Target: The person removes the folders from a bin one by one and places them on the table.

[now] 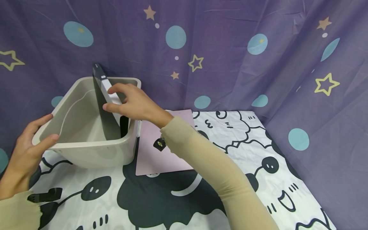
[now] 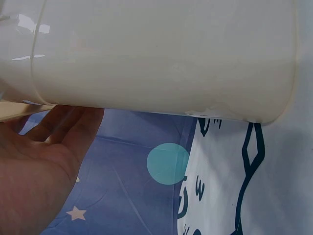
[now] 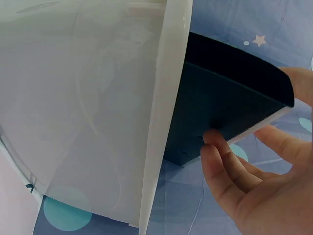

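Observation:
A light grey plastic bin (image 1: 95,155) stands at the left in the head view. My left hand (image 1: 30,147) grips its left rim, thumb over the front corner and fingers along the outside. In the left wrist view the fingers of that hand (image 2: 54,152) lie against the bin's wall (image 2: 161,58). Leaning inside the bin is a dark, flat, book-like box (image 1: 104,118) with a white edge strip; its top sticks out past the back rim. My right hand (image 1: 135,102) pinches this box (image 3: 220,107) along its white edge, and its exact kind is unclear.
A pink flat sheet or folder (image 1: 161,156) lies right of the bin, partly under my right forearm. The cloth (image 1: 230,134) on the table has black and white cartoon prints. Behind hangs a purple curtain (image 1: 218,76) with stars and dots, close to the bin's back.

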`<state>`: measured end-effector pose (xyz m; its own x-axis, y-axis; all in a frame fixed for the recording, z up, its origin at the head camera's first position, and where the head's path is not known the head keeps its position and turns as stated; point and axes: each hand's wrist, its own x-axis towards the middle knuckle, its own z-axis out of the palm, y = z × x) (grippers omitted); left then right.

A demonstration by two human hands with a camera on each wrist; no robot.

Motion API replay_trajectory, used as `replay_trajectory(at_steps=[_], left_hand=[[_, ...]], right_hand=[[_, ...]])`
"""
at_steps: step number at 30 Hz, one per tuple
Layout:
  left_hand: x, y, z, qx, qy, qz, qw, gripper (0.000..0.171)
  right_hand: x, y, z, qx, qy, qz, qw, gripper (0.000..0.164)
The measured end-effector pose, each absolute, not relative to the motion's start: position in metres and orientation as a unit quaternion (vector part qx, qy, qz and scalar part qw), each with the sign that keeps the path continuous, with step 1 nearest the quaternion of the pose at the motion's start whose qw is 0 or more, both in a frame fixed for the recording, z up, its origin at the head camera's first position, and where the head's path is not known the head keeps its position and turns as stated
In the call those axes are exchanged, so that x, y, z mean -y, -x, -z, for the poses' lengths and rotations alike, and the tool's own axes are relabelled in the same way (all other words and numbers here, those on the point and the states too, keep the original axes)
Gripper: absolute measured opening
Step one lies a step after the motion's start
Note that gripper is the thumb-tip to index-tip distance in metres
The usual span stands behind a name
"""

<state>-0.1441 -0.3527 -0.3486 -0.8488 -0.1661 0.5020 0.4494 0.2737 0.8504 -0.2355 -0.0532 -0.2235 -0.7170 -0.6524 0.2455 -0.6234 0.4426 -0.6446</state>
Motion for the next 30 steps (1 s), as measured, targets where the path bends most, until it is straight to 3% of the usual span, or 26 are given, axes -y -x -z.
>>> replay_trajectory(at_steps=[19,30], left_hand=[[0.353,0.143,0.352,0.750,0.099,0.599,0.264,0.069],[0.354,0.143,0.352,0.730,0.105,0.623,0.262,0.067]], right_hand=[[0.067,0.251,0.225,-0.863,0.368,0.342,0.050,0.058],[0.074,0.260,0.230,-0.852,0.357,0.363,0.126,0.066]])
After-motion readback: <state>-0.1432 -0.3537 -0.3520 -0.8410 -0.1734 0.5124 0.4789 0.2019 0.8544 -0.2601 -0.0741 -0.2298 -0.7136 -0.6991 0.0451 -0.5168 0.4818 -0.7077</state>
